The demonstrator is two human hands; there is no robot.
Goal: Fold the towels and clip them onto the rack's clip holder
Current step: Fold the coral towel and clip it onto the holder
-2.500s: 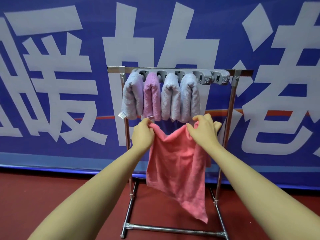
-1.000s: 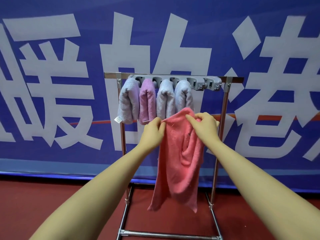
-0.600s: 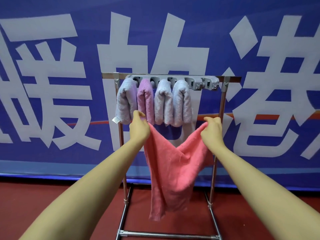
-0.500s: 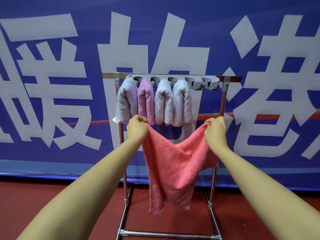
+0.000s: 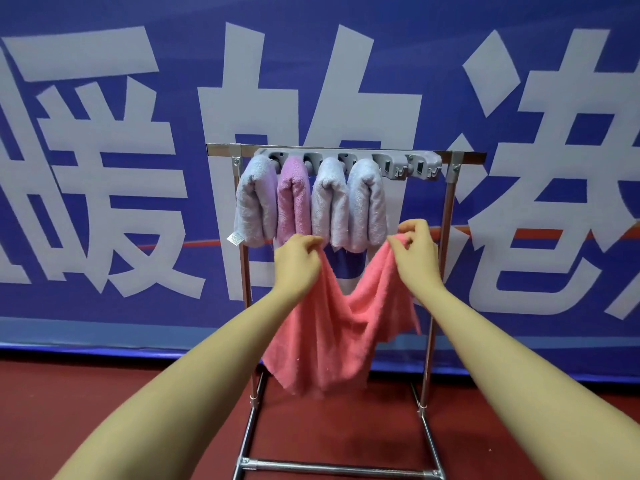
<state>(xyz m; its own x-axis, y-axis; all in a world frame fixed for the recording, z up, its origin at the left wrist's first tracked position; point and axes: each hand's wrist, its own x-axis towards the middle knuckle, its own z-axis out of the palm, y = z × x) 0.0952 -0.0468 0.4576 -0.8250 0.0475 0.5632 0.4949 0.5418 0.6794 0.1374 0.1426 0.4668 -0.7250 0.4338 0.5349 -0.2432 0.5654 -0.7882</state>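
You are standing in what looks like a hall or staged demonstration space, not a home. A huge blue banner (image 5: 104, 168) with big white characters fills the whole wall in front of you, the floor (image 5: 69, 410) is dark red, and a bare metal rack (image 5: 429, 341) stands alone on it.

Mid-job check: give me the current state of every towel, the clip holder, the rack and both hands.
Coral towel: unfolded, sagging between both hands, unclipped.
Four folded towels: hanging clipped in a row.
Clip holder: right-end clips empty.
Rack: upright on floor.
Left hand: pinches towel's edge.
Right hand: pinches towel's edge.
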